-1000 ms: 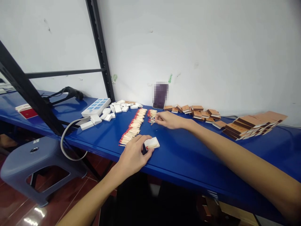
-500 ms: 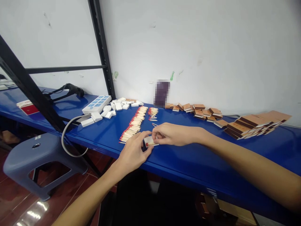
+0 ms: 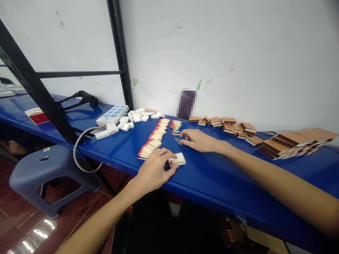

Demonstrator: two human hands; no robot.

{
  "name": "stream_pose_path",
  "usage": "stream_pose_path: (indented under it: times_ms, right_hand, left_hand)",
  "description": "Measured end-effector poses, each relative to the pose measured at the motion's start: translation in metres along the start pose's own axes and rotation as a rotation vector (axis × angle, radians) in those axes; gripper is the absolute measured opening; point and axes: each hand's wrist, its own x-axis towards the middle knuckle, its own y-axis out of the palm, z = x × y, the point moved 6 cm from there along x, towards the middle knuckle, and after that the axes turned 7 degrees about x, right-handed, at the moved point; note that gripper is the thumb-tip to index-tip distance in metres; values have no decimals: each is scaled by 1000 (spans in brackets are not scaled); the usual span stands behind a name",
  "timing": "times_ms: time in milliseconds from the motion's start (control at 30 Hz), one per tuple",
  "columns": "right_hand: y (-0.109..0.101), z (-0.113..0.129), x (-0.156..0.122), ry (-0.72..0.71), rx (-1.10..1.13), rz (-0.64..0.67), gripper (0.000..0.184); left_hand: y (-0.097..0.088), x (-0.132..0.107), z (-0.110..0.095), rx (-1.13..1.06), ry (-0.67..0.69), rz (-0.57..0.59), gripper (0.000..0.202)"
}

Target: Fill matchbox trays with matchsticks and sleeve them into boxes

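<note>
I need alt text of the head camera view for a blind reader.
The left hand holds a small white cardboard tray of matches on a blue metal table, while the right hand lies flat next to a loose red-tipped match. A long row of red-tipped wooden matches lies beside them, brown matchbox sleeves behind.

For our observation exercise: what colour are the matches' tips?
Red tips on the matches, shown in the head view.

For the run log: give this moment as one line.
left hand: holding matchbox tray | right hand: beside loose match | tray: few matches inside
</note>
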Motion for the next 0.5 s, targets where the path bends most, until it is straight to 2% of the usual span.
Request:
stream_pose_path:
  times_ms: [133, 267, 500]
  right_hand:
    - [-2, -3, -1, -23, 5, 9, 20]
    - [-2, -4, 0, -148, -4, 8, 36]
    - [1, -12, 4, -219, -9, 11, 33]
  left_hand:
    - [-1, 0, -2, 16, 7, 20, 12]
    - [-2, -1, -2, 34, 15, 7, 12]
    - [-2, -2, -3, 45, 30, -9, 11]
